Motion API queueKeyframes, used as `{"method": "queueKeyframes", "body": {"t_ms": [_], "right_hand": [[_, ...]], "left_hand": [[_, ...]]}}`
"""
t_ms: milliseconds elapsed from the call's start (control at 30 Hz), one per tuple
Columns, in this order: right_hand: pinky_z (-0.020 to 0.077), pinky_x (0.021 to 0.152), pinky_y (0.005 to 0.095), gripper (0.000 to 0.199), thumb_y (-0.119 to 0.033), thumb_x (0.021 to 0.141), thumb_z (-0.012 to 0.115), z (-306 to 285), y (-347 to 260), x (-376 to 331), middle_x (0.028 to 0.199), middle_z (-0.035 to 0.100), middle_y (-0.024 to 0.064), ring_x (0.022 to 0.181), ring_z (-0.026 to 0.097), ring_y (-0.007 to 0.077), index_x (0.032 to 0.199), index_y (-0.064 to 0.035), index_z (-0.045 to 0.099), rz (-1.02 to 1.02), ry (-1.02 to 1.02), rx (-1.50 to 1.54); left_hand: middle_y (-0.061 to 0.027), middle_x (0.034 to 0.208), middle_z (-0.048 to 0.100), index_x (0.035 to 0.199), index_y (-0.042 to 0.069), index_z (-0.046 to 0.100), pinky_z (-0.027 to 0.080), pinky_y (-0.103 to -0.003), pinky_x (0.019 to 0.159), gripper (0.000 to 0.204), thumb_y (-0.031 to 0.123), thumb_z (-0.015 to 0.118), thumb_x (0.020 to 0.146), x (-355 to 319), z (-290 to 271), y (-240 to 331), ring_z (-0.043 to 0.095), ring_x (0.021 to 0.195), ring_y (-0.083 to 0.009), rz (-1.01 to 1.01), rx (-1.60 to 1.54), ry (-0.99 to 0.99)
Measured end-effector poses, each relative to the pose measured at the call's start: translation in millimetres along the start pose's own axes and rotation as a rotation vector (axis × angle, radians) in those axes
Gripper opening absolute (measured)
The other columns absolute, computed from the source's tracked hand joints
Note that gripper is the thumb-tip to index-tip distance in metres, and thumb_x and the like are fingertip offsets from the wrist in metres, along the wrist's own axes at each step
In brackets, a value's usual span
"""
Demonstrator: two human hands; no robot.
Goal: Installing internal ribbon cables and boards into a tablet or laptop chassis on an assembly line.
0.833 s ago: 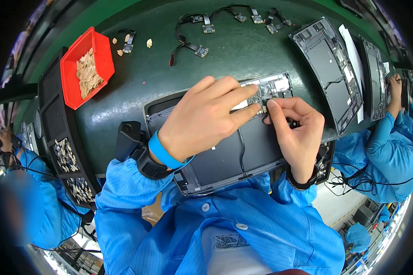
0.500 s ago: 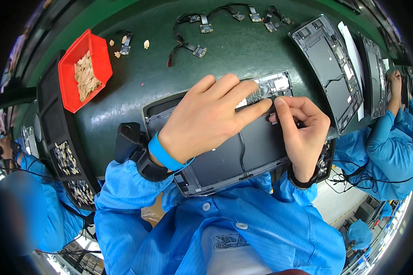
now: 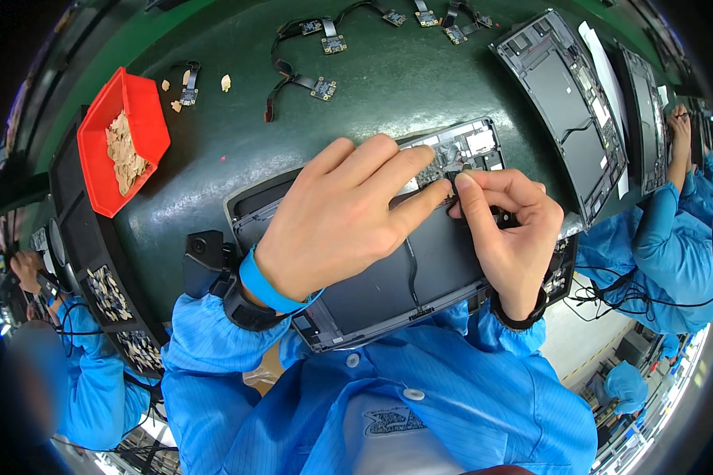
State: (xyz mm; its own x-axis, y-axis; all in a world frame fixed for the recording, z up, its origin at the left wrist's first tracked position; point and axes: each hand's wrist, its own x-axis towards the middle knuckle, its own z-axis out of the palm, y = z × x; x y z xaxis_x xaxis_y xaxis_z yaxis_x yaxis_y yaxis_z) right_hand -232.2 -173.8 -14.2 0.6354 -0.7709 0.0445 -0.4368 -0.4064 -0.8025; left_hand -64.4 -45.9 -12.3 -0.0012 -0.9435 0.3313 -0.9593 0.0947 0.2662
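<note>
A flat dark computer case (image 3: 364,297) lies in the middle of the frame, with its insides showing. The left hand (image 3: 337,210) is over it with its fingers loosely spread, the pointing finger near the right thumb, and the right hand (image 3: 511,229) has its thumb and finger pinched together on a small dark part (image 3: 454,210). Around them on the green table (image 3: 186,162) are a red bin (image 3: 93,170) of tan bits at the upper left, little boards (image 3: 334,44) with black straps at the top, and another dark case (image 3: 548,107) at the upper right.

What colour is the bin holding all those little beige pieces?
The bin is bright red; the head view shows it best.
</note>
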Motion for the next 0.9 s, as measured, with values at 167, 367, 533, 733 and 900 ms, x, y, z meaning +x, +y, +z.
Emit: {"method": "queueKeyframes", "body": {"t_ms": [167, 367, 533, 733, 900], "right_hand": [[0.0356, 0.084, 0.0300, 0.007, -0.013, 0.089, 0.077, 0.0, -3.1, 0.6, 0.069, 0.076, 0.0011, 0.067, 0.064, 0.0100, 0.088, -0.0062, 0.076, 0.018, -0.014, -0.012], [0.0362, 0.085, 0.0285, 0.008, -0.013, 0.090, 0.076, -4.7, -3.9, 2.6, 0.068, 0.075, 0.0018, 0.065, 0.066, 0.0088, 0.089, -0.0050, 0.076, 0.083, -0.075, 0.056], [0.0387, 0.083, 0.0272, 0.009, -0.013, 0.091, 0.075, -7.0, -3.9, 4.7, 0.067, 0.075, 0.0026, 0.065, 0.069, 0.0093, 0.091, -0.0039, 0.076, 0.079, -0.096, 0.068], [0.0423, 0.080, 0.0252, 0.010, -0.013, 0.091, 0.074, -4.9, -5.7, 5.7, 0.066, 0.075, 0.0040, 0.063, 0.071, 0.0103, 0.091, -0.0027, 0.076, 0.065, -0.093, 0.053], [0.0459, 0.075, 0.0239, 0.010, -0.011, 0.091, 0.074, -2.0, -8.0, 7.0, 0.066, 0.074, 0.0055, 0.061, 0.071, 0.0113, 0.092, -0.0013, 0.076, 0.066, -0.089, 0.065]], "left_hand": [[-0.0037, 0.124, 0.066, 0.119, 0.017, 0.077, 0.049, -0.032, 0.073, 0.048, 0.007, 0.069, 0.072, -0.3, -1.8, -0.6, 0.061, 0.094, -0.0196, -0.003, -0.020, 0.000], [-0.0046, 0.124, 0.067, 0.119, 0.016, 0.077, 0.049, -0.032, 0.073, 0.048, 0.007, 0.070, 0.072, 0.2, -1.1, 0.6, 0.061, 0.093, -0.0198, -0.004, -0.032, 0.003], [-0.0055, 0.123, 0.067, 0.118, 0.015, 0.077, 0.049, -0.032, 0.073, 0.049, 0.005, 0.070, 0.071, -0.2, 1.4, 1.5, 0.061, 0.092, -0.0200, 0.000, -0.047, 0.029], [-0.0057, 0.124, 0.067, 0.117, 0.015, 0.077, 0.049, -0.032, 0.072, 0.049, 0.004, 0.070, 0.070, -1.2, 0.9, 0.9, 0.062, 0.092, -0.0200, -0.005, -0.065, 0.037], [-0.0059, 0.123, 0.067, 0.116, 0.014, 0.077, 0.050, -0.033, 0.073, 0.046, 0.007, 0.069, 0.071, -1.3, 2.3, -4.8, 0.062, 0.094, -0.0200, 0.009, -0.073, 0.047]]}}
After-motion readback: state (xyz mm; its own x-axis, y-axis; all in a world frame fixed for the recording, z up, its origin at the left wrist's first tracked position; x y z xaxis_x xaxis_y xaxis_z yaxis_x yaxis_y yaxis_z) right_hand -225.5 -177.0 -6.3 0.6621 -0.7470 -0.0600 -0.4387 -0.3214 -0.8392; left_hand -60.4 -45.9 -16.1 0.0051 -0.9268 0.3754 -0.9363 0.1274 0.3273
